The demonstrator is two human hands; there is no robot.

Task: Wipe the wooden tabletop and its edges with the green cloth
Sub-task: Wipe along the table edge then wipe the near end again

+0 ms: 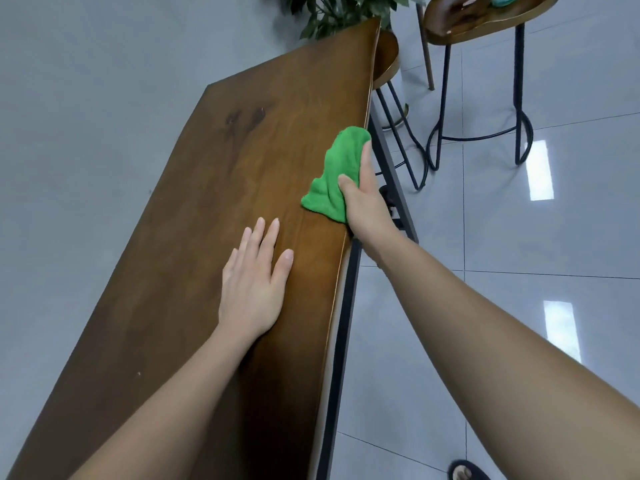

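Bright, even indoor light. Two white rectangular glare patches lie on the glossy floor tiles (519, 237) right of the wooden tabletop (207, 220), whose straight edges bow from wide-angle distortion. Shadows are faint; focus is slightly soft.

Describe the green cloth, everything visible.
The bright green, fuzzy-looking cloth is bunched and creased, not spread flat. It lies on the long brown wooden tabletop at the edge on the person's right. The right hand holds it there, thumb on top, fingers wrapped over the table's edge, so the part under the hand is hidden. A loose corner fans out onto the wood. The left hand lies flat on the tabletop, apart from the cloth.
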